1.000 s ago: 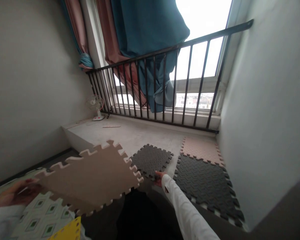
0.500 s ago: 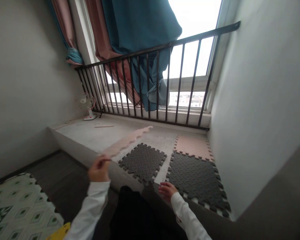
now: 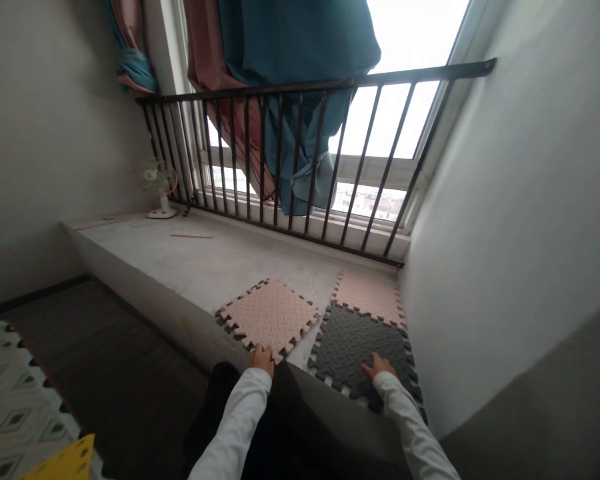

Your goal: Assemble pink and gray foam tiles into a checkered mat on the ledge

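A pink foam puzzle tile lies on the ledge on top of a dark grey one, whose toothed edge peeks out on the left. My left hand has its fingers curled over the pink tile's near corner; the thumb is hidden. To the right, a second dark grey foam tile lies near the ledge's front. My right hand rests on this tile with its fingers apart, holding nothing. Behind it another pink foam tile adjoins its far edge.
The concrete ledge runs left to a small fan; a thin strip lies on it. A black railing with curtains stands behind. A white wall bounds the right. A patterned mat and yellow piece are lower left.
The pink tile, held up in my left hand before, now lies over the left dark tile. My left hand moved right with it. My right hand moved onto the right dark tile.
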A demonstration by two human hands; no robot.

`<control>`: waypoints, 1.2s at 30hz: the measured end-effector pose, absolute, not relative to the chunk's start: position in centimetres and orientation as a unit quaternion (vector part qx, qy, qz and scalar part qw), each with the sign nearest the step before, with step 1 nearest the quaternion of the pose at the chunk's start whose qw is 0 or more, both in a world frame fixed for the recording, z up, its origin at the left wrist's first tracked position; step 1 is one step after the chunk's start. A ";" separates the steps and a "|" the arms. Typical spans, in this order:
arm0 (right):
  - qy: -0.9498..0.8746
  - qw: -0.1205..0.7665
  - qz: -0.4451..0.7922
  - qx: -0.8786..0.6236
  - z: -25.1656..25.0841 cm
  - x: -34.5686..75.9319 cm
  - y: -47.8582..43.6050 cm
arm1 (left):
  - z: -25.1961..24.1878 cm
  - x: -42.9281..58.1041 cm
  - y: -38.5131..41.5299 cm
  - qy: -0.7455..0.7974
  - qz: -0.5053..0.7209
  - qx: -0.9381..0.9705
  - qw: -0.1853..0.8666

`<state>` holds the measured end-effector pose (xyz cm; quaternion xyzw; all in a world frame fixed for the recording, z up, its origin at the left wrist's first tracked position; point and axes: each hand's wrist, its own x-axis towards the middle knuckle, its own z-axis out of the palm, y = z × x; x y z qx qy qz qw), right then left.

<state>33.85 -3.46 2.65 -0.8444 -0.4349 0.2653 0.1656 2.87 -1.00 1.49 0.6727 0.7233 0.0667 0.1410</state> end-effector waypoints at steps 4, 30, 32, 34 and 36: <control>-0.471 -0.021 0.135 -0.872 1.7 33.6 -3.7 | 0.9 2.6 -0.9 0.742 0.073 0.652 0.140; -0.521 -0.034 0.143 -0.841 2.7 33.7 3.9 | -2.9 7.0 -4.3 0.379 0.108 0.919 0.006; -0.518 -0.019 0.138 -0.844 2.6 33.5 5.8 | -3.6 7.3 -4.3 0.439 0.121 0.890 0.002; -0.512 -0.009 0.130 -0.849 2.5 33.3 7.7 | -3.8 7.2 -3.9 0.548 0.139 0.825 -0.001; -0.506 -0.005 0.122 -0.854 2.4 33.1 9.4 | -3.7 6.9 -3.4 0.640 0.156 0.752 -0.005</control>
